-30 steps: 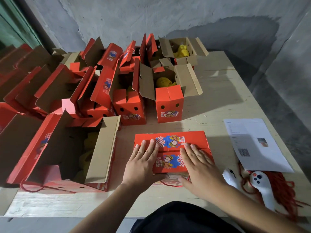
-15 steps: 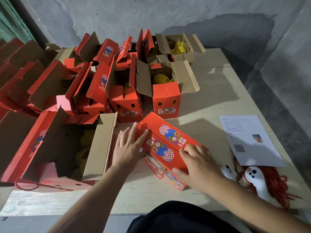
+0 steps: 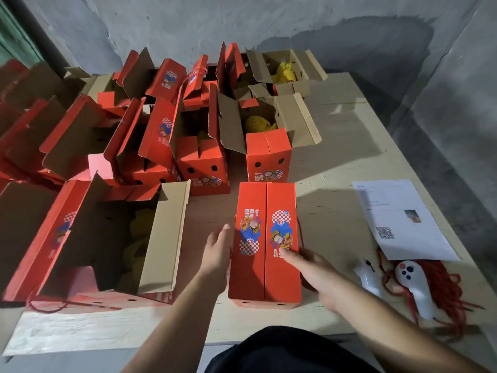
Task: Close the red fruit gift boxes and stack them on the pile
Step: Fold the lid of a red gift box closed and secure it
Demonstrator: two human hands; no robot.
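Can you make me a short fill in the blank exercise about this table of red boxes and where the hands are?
1. The box between the two hands has its top flaps ____.
2. The left hand lies flat against the box's ____ side.
3. The open boxes behind hold fruit wrapped in ____ netting.
4. The sheet of paper lies to the ____ of the box.

Missing words: closed; left; yellow; right

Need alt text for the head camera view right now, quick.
Both hands, left hand and right hand, flank a closed red gift box lying lengthwise on a wooden table. Open red boxes crowd the left and back; a printed sheet lies right.
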